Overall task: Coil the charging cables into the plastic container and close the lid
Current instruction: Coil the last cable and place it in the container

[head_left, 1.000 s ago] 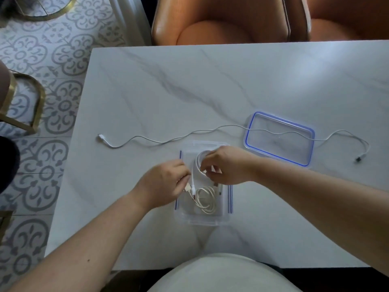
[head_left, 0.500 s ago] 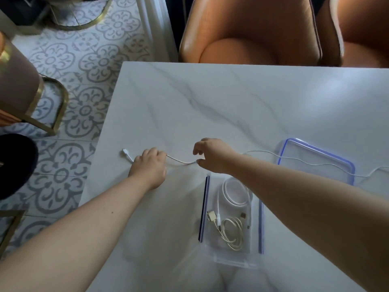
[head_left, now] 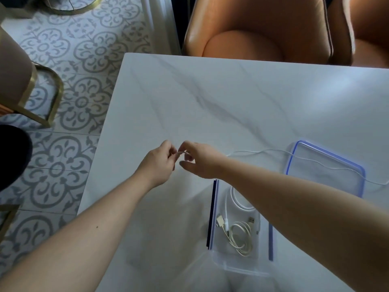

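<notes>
My left hand [head_left: 159, 163] and my right hand [head_left: 197, 160] meet above the table, both pinching one end of a long white cable [head_left: 273, 153]. That cable trails right, across the blue-rimmed lid [head_left: 357, 168] that lies flat on the table. The clear plastic container [head_left: 212, 218] stands open near the front edge, under my right forearm. Inside it lie a small coiled cable [head_left: 242, 239] and a larger white loop [head_left: 235, 199], partly hidden by my arm.
The white marble table [head_left: 210, 98] ends at a left edge close to my left hand. Orange chairs [head_left: 252, 32] stand at the far side. A gold-legged stool [head_left: 37, 95] stands on the patterned floor to the left.
Both hands left the container, reached to the loose cable on the table, then came together pinching its left end. The cable end was lifted off the table. The view shifted left.
</notes>
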